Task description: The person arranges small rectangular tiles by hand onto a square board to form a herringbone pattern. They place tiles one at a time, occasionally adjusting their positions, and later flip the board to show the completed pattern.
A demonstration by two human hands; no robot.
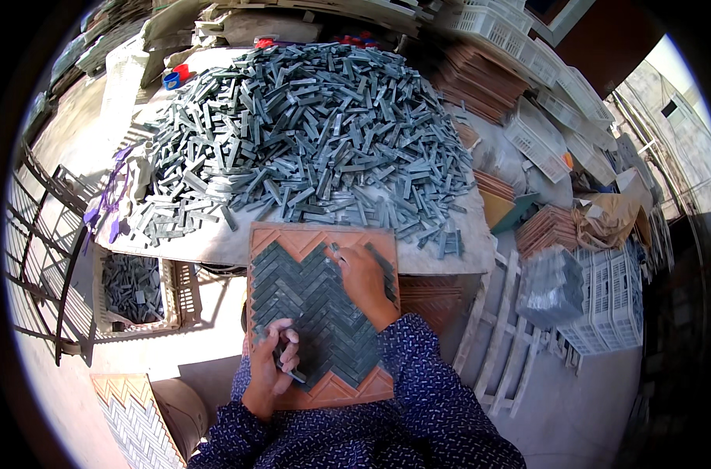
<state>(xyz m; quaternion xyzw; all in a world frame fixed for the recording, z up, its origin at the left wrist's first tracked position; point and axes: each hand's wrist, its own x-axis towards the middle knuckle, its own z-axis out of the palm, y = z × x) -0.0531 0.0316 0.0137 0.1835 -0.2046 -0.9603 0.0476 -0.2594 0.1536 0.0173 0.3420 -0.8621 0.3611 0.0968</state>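
An orange-brown tray [266, 234] with zigzag ends leans between my body and the table edge. Dark grey-green stone strips [324, 328] fill most of it in a herringbone pattern. My right hand [363, 277] is over the upper right part of the pattern, its thumb and fingertips pinched together around the end of what looks like a stone strip. The hand and wrist hide part of the strips there. Over the tray's lower left, my left hand [273, 367] curls its fingers around some loose stone strips [295, 375], one end sticking out.
A large heap of loose strips [309, 125] covers the table [238, 242] beyond the tray. On the left, a crate [172, 293] holds more strips, and a filled light-coloured panel [137, 418] stands below it. White plastic crates [605, 305] and a white pallet [488, 336] are on the right.
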